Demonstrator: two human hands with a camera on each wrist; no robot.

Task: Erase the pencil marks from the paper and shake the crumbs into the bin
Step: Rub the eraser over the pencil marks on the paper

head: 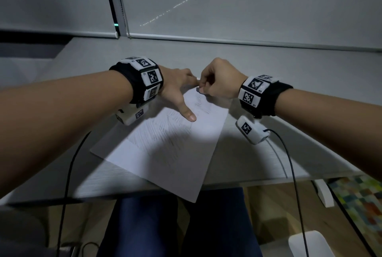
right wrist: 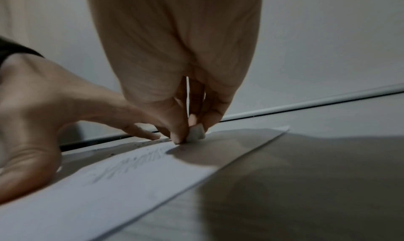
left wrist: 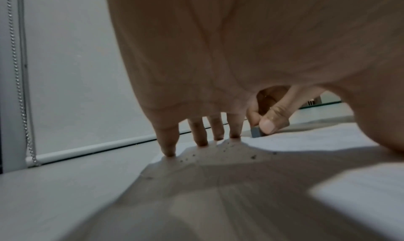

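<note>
The paper (head: 165, 149) lies slanted on the desk (head: 268, 70). At its far edge the right hand (head: 219, 83) pinches an eraser (right wrist: 196, 134) against it; the left hand (head: 175, 89) (fingers spread straight) presses the sheet beside the crumbs (left wrist: 253, 156).

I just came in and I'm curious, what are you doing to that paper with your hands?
A person is rubbing out pencil marks. The right hand pinches a small eraser and presses it on the far end of the paper. The left hand lies spread on the sheet to hold it flat on the desk. Some pencil marks are not yet erased, and dark crumbs lie near the left fingertips.
</note>
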